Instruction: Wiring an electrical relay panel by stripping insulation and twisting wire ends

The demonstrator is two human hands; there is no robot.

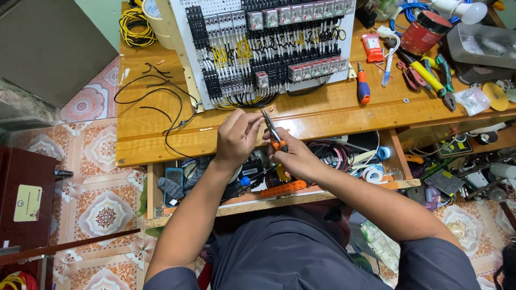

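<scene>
Orange-handled pliers (275, 134) gripped by right hand (293, 157).

The pliers (275, 137) have orange handles and thin grey metal tips. They point up and a bit left, near the front edge of the wooden table (322, 115), below the white wiring board (269, 48).

Control panel (269, 48): on the worktop (333, 110), toward its back edge.
Loose wires (156, 102): left of the panel.
Screwdriver (363, 86): right of the panel.
Can (424, 32): behind the screwdriver, further right.
Pliers (273, 131): between left hand (236, 137) and right hand (295, 158), before the panel.
Tape roll (372, 174): under the worktop, right of the hands.
</scene>
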